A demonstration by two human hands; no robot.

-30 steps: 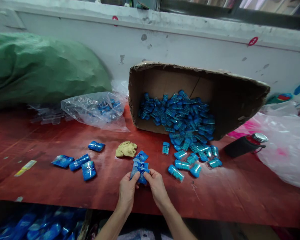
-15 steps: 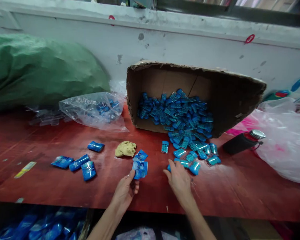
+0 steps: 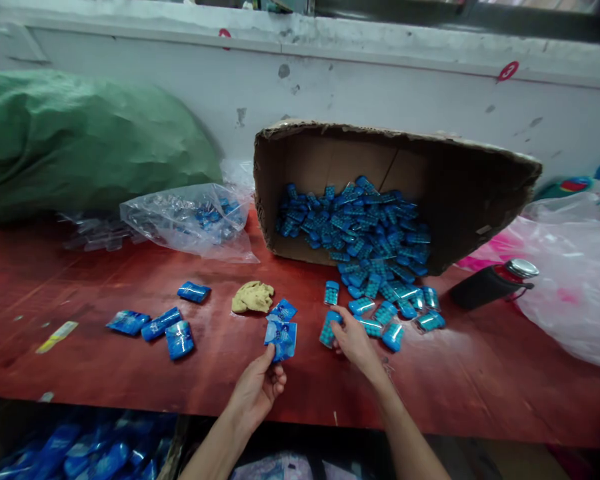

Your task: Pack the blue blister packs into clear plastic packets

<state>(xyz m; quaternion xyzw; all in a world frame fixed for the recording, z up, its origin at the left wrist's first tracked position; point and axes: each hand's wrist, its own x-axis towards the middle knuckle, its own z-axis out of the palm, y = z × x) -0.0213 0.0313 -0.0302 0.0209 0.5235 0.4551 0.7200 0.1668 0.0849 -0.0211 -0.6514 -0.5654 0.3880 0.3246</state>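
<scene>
My left hand (image 3: 259,387) pinches the lower edge of a blue plastic sleeve (image 3: 281,339) lying on the red table (image 3: 105,373). A second blue sleeve (image 3: 283,311) lies just behind it. My right hand (image 3: 353,341) grips a small blue tablet case (image 3: 329,329) at the near edge of a spilled heap of like cases (image 3: 390,307). The heap pours out of a cardboard box (image 3: 460,193) tipped on its side. Three wrapped blue packets (image 3: 153,327) lie to the left, with one more packet (image 3: 193,292) behind them.
A tan crumpled rag (image 3: 253,297) lies beside the sleeves. A clear bag of cases (image 3: 190,220) and a green sack (image 3: 80,140) sit at back left. A black-sleeved bottle (image 3: 490,285) and a large clear plastic bag (image 3: 570,280) are at right. Blue packets (image 3: 80,453) fill a bin below.
My right hand left the blue sleeves, reached right to the spilled heap and closed on one case. My left hand stayed on the sleeve, now alone.
</scene>
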